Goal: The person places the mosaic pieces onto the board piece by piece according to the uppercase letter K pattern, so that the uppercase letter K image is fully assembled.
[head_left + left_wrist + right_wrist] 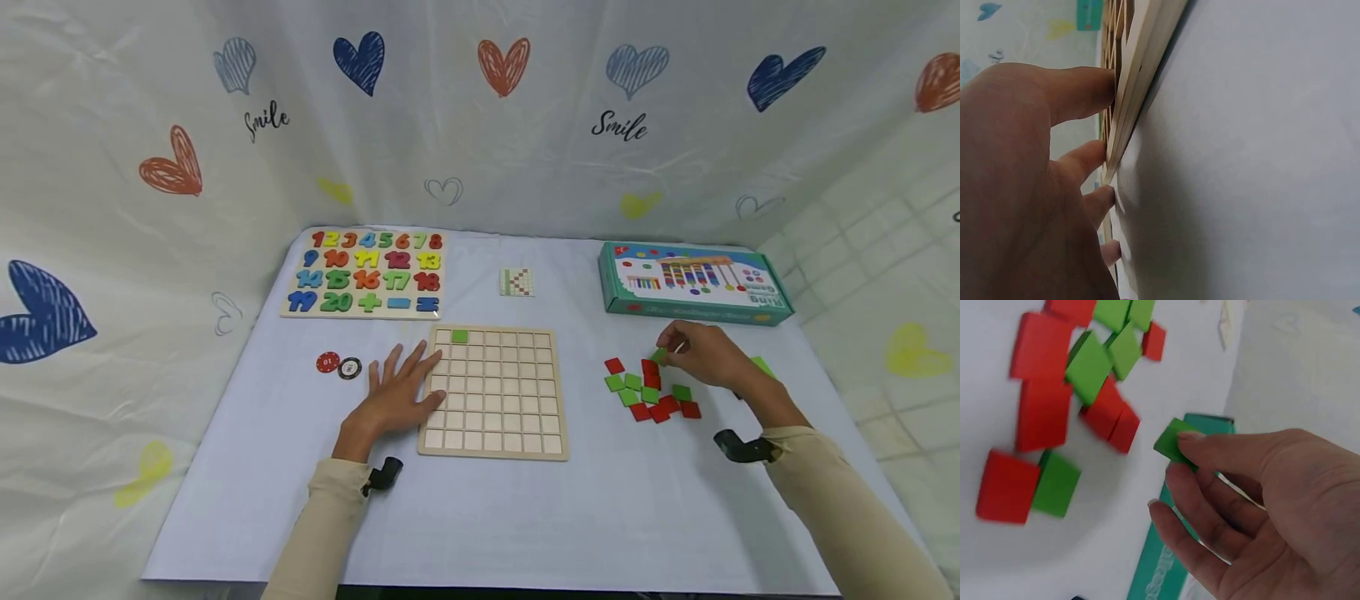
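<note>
Centre-left in the head view, my left hand (396,402) lies spread on the left edge of the wooden board (512,402), gripping nothing. Right of centre, my right hand (703,356) pinches a green tile (1168,442) that juts past my thumb tip, near the loose tiles (650,396). It should prove light, stiff, slightly slick; an edge suits fingertips. Upper right sits the box (693,283).
</note>
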A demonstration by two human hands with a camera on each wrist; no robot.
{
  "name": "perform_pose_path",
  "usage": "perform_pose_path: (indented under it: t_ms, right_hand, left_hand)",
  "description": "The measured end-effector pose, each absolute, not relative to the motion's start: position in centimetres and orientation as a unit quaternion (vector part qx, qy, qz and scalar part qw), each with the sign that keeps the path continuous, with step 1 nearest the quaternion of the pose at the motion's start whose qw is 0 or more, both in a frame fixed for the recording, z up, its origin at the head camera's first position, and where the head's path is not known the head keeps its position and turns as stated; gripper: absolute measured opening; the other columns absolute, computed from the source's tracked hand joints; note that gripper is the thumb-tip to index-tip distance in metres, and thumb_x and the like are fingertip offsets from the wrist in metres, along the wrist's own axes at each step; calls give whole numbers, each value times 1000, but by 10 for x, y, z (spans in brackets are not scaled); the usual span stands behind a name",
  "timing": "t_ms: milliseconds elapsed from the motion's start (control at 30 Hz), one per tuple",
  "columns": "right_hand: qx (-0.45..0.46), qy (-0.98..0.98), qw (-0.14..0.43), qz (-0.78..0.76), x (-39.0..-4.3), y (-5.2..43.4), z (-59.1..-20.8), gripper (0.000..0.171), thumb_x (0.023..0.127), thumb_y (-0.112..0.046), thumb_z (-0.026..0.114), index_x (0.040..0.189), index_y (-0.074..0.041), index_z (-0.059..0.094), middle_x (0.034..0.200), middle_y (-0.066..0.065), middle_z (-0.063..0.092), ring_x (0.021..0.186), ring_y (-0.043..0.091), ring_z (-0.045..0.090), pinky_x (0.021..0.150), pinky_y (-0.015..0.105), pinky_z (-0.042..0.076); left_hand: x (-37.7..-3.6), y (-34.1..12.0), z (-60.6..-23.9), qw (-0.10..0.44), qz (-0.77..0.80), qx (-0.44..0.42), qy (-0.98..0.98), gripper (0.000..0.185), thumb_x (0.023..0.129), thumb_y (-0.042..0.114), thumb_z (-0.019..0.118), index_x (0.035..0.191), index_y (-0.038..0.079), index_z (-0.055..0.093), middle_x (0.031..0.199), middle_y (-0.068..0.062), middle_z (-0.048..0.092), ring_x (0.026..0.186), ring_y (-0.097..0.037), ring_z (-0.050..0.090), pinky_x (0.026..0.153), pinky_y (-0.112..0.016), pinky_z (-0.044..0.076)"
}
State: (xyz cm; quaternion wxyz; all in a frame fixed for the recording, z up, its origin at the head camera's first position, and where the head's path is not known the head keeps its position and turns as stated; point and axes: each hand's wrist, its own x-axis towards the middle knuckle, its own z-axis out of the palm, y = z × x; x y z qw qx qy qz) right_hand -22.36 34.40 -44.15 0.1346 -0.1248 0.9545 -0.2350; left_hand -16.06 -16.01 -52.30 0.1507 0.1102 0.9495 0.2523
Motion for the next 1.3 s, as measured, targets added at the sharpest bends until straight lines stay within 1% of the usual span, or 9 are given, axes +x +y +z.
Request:
perform_pose_path:
  t_ms: [133,333,400,467,633,733,1000,1200,1300]
  right_hand:
    - [-128,954,107,-249,-225,324,-431,23,97,-9,76,116,2,69,110,17,73,104,35,67,85,44,61]
    - [-154,943,83,-282,-228,280,-425,16,98,-10,76,112,-3,72,107,13,75,99,30,70,79,29,58]
    - [-171,937,72,-297,-231,263,-429,15,98,-9,76,111,-3,73,105,12,76,97,28,70,78,27,57]
    - [-182,931,70,-309,-233,243,-432,14,98,-10,76,110,-4,74,104,10,77,96,26,71,78,29,58]
    - [-213,913,79,-338,-237,190,-440,15,100,-9,74,114,-5,75,106,9,78,98,25,73,84,40,59]
    - [-235,900,86,-358,-240,159,-446,15,99,-7,74,114,-4,75,106,9,77,98,24,73,85,42,60]
    - [-278,882,90,-369,-249,90,-465,13,98,-6,76,110,-4,76,104,8,77,96,21,74,88,39,60]
    - [-275,886,98,-359,-253,68,-479,14,98,-9,76,112,-4,76,105,8,77,98,22,73,89,39,60]
    - [-269,889,107,-356,-255,64,-486,14,99,-11,76,111,-6,76,106,8,77,99,21,73,89,38,59]
  left_hand:
    - [-161,-160,-523,152,253,110,949,75,105,50,55,171,30,25,180,1,4,164,-40,-8,124,-73,-7]
    - [-160,-159,-522,153,258,108,948,75,105,49,55,171,29,25,180,1,4,164,-39,-10,124,-73,-8]
    - [-160,-160,-522,153,261,107,947,75,105,49,56,170,28,26,180,0,4,164,-40,-10,123,-73,-8]
    - [-161,-160,-522,154,263,107,947,75,105,48,57,170,28,26,180,0,5,164,-40,-9,123,-74,-8]
    - [-161,-159,-522,158,258,105,947,75,105,49,55,171,30,24,180,2,3,164,-38,-10,124,-71,-10]
    - [-161,-159,-522,154,259,107,947,74,105,48,56,171,29,25,180,1,4,164,-39,-10,124,-72,-9]
    - [-160,-160,-520,154,262,107,947,74,106,48,56,170,29,26,180,0,4,164,-39,-10,123,-73,-9]
    - [-161,-160,-523,158,253,107,948,74,106,51,53,171,32,23,180,3,2,164,-38,-12,124,-72,-10]
    - [-160,-160,-522,155,259,107,947,74,106,49,55,171,30,25,180,1,3,164,-39,-11,123,-73,-9]
